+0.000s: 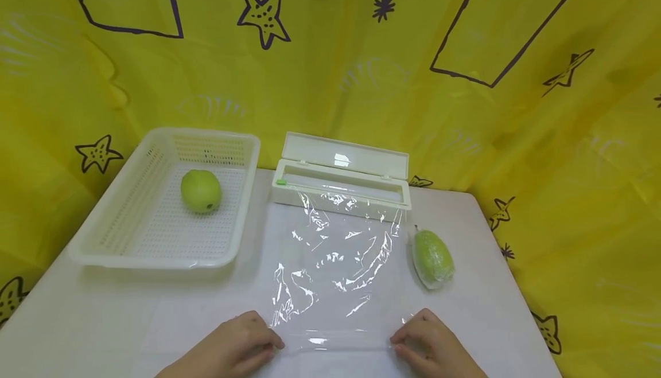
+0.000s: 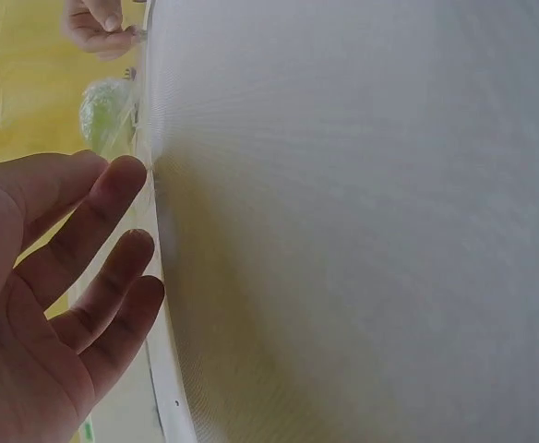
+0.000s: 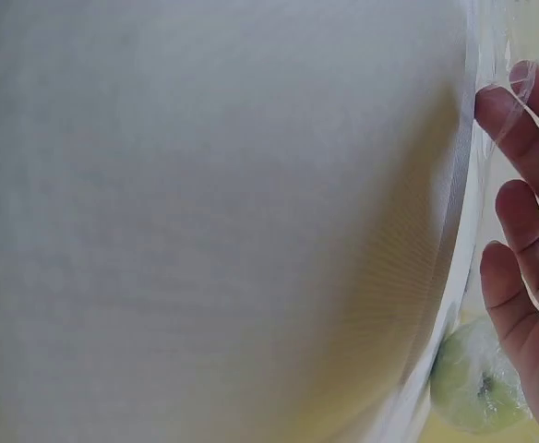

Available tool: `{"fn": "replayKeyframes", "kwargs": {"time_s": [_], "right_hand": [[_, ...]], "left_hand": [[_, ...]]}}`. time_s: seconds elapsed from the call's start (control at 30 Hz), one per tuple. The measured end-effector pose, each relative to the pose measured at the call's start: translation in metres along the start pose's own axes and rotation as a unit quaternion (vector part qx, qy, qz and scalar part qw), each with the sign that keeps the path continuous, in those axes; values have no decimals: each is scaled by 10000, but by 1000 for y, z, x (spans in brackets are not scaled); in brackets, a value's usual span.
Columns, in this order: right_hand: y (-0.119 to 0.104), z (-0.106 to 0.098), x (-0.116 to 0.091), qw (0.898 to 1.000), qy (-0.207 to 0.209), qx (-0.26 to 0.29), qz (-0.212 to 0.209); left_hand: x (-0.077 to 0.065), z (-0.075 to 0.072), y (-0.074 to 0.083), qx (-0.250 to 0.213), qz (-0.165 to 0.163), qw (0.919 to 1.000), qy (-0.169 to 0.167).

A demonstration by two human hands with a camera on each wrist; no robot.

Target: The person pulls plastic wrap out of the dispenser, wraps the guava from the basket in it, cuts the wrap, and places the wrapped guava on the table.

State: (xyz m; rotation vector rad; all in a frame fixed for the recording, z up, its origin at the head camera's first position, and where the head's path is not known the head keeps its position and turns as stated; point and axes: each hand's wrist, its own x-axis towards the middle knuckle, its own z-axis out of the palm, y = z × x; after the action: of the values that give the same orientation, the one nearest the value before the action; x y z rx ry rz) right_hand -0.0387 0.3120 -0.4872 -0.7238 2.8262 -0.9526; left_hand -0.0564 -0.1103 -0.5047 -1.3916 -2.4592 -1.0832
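A clear sheet of plastic wrap [image 1: 335, 286] stretches over the table from the white dispenser box [image 1: 343, 203] toward me. My left hand [image 1: 234, 346] pinches its near left corner between thumb and forefinger, the other fingers loosely bent in the left wrist view. At the near right corner my right hand [image 1: 434, 343] pinches the film too; a strand of it crosses the fingertips [image 3: 500, 101] in the right wrist view. The dispenser's lid [image 1: 346, 157] stands up, showing the roll [image 1: 341, 186] inside. Right of the film lies a green pear [image 1: 432, 258] wrapped in plastic.
On the left stands a white plastic basket [image 1: 237, 217] with one unwrapped green pear [image 1: 200, 191] in it. A yellow curtain [image 1: 330, 80] with drawn stars hangs behind the white table [image 1: 496, 309]. A green slider [image 1: 281, 182] sits at the dispenser's left end.
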Motion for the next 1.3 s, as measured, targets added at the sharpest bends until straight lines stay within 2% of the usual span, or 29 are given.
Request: {"fn": "replayKeyframes", "kwargs": {"time_s": [0.13,0.23,0.4,0.57,0.67,0.87,0.97,1.1,1.2,1.3], "right_hand": [[1,-1,1,9996,-164,24,-217],[-2,-2,0,9992,-360,108,-95],[-5,-5,-1,9994,-336,48,65],[-2,-5,-1,9992,-362,164,-40],[1,-5,-1,9964,-627,568,15],[7,-10,-3,9844,-931,1370,587],[12,-13,-5,9723,-1239,1913,523],[17,-15,-10,9490,-1674,2659,256],[20,-15,-13,9401,-1629,2993,84],[22,-18,-17,9373,-1490,3150,76]], "left_hand": [[-2,1,0,59,-96,9999,-11],[-4,1,0,-3,-260,9997,-4],[-8,0,1,-199,-621,9979,-31],[-8,-1,3,-192,-738,9970,-137],[-7,-2,4,-277,-868,9953,-326],[-5,-3,4,-393,-1179,9900,-660],[-5,-3,3,-328,-1048,9916,-681],[-5,-2,2,-66,-552,9971,-522],[-4,-1,1,75,-340,9985,-428],[-3,0,2,220,-259,9986,-405]]}}
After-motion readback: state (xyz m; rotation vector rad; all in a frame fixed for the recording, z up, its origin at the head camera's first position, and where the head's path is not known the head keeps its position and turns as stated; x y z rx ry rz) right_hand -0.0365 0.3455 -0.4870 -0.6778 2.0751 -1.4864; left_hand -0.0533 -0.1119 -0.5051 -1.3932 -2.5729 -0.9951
